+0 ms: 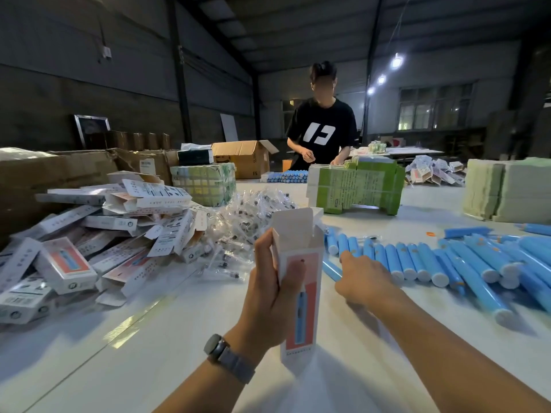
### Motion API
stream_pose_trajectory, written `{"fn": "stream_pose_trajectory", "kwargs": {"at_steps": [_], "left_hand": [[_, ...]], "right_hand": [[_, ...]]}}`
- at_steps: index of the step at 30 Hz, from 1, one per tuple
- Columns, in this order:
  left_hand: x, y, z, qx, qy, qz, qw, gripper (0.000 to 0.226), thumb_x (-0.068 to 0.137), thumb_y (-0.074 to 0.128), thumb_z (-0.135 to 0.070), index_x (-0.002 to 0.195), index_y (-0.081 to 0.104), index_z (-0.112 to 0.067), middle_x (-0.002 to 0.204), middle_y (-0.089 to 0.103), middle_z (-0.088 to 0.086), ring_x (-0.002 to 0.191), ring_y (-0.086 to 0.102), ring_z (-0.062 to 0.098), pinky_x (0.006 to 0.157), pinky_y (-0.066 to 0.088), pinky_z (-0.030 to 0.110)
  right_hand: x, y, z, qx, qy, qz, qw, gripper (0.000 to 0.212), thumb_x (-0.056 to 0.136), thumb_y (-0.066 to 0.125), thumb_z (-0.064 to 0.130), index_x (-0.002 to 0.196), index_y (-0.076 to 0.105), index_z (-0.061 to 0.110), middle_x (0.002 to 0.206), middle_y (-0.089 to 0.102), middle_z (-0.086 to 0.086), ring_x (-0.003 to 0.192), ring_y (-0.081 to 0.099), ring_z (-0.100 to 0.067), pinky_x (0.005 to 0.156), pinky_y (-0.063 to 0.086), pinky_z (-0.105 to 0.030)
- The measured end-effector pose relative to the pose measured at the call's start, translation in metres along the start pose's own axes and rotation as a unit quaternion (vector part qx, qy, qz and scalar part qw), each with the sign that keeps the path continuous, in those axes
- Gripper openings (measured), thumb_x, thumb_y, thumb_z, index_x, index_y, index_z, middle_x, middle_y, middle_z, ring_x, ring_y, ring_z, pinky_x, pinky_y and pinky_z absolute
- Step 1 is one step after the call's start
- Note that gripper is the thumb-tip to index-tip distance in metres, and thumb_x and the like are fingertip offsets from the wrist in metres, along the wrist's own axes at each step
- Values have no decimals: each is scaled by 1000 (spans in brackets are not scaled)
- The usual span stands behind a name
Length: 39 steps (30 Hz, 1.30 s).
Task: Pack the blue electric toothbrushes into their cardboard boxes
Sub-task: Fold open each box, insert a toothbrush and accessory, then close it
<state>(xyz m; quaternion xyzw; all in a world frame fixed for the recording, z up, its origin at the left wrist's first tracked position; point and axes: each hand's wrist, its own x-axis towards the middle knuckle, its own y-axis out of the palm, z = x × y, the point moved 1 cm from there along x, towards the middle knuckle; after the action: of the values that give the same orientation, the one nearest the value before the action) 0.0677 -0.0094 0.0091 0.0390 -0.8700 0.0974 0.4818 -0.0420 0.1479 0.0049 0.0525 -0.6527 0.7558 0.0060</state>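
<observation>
1. While the left hand grips an open cardboard box upright above the table, top flaps raised and mouth facing up, the right hand reaches to the right of it.
2. Its fingers rest on the near end of one blue toothbrush; whether they have closed on it I cannot tell.
3. That handle lies flat just right of the box, at the left end of the row of toothbrushes.
4. Long axes run away from the person, across the box's upright axis, so a picked handle likely needs tipping upright.
5. Filled boxes pile up at far left.
</observation>
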Motion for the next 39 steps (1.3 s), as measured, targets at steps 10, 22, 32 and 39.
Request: {"fn": "stream_pose_trajectory", "kwargs": {"at_steps": [10,22,32,39], "left_hand": [[2,0,0,23,-7,-13,1000,30,97,43,-47,124,33,-57,108,62,-16,79,70,31,59,59,53],[3,1,6,15,-45,-32,998,34,96,45,-46,128,38,-52,94,65,-2,72,68,33,59,56,59],[6,1,2,17,-36,-42,998,27,97,41,-48,121,38,-60,100,64,-10,80,69,29,60,62,46],[7,2,2,26,-35,-39,998,26,96,43,-47,119,37,-58,98,66,-13,78,71,25,61,62,41]], "right_hand": [[-23,-76,24,615,-119,-108,772,60,88,60,17,144,38,16,85,57,-6,62,54,-10,54,46,-27],[-81,-117,47,438,-356,-239,790,97,71,65,27,145,7,51,93,51,19,64,66,-17,59,60,-36],[-74,-111,42,445,-361,-269,774,51,82,67,19,128,48,26,88,59,13,63,59,-14,56,53,-27],[-70,-113,34,429,-377,-258,779,42,73,67,26,113,54,33,86,60,12,65,59,-9,56,48,-23]]}}
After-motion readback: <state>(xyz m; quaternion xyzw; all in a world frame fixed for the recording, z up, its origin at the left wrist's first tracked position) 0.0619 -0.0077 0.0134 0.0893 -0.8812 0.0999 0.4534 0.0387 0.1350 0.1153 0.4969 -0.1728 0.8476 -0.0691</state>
